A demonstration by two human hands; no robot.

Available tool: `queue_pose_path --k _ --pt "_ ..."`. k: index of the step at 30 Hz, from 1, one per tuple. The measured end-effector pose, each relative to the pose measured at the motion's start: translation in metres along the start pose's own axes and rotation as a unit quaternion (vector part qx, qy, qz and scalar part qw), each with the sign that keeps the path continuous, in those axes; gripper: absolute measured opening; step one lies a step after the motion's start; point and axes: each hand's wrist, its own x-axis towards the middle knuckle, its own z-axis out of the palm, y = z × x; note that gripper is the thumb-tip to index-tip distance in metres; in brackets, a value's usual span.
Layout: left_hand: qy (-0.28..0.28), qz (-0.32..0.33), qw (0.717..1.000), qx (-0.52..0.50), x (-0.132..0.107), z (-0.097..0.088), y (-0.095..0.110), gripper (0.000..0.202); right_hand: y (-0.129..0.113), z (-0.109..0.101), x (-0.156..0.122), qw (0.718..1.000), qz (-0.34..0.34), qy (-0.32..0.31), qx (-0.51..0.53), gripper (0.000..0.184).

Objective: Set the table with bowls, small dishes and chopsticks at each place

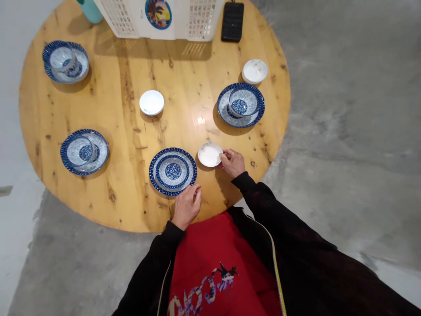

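My right hand (pixel 233 163) pinches the right rim of a small white dish (pixel 209 154), which is at the table's near side. Just left of that dish, a blue-and-white plate (pixel 173 189) carries a smaller round piece (pixel 173 171) with a matching pattern. By the lower right rim of this plate is my left hand (pixel 187 206), its fingers loosely bent and the thumb apart from the index finger. Nothing shows in it, and whether it touches the rim I cannot tell.
Blue-rimmed plates with bowls stand at the left (pixel 101 163), far left (pixel 84 70) and right (pixel 226 117). White dishes sit mid-table (pixel 151 102) and at the right (pixel 255 71). Along the back are a white basket (pixel 179 24), a black phone-like slab (pixel 232 22) and a teal object (pixel 92 11).
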Motion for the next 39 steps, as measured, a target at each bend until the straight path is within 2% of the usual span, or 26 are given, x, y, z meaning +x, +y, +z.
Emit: queue_pose_path --k 22,32,39 --pt "0.004 -0.021 1.000 -0.001 -0.004 0.006 0.004 0.021 0.001 -0.009 0.004 0.996 -0.046 -0.044 -0.069 0.030" --pt "0.004 -0.038 0.999 -0.003 -0.006 0.009 0.009 0.021 0.002 -0.010 0.009 0.988 -0.087 -0.043 -0.120 0.032" --pt "0.009 -0.035 0.999 0.000 -0.008 0.012 0.011 0.020 0.000 -0.011 0.009 0.988 -0.063 -0.040 -0.135 0.038"
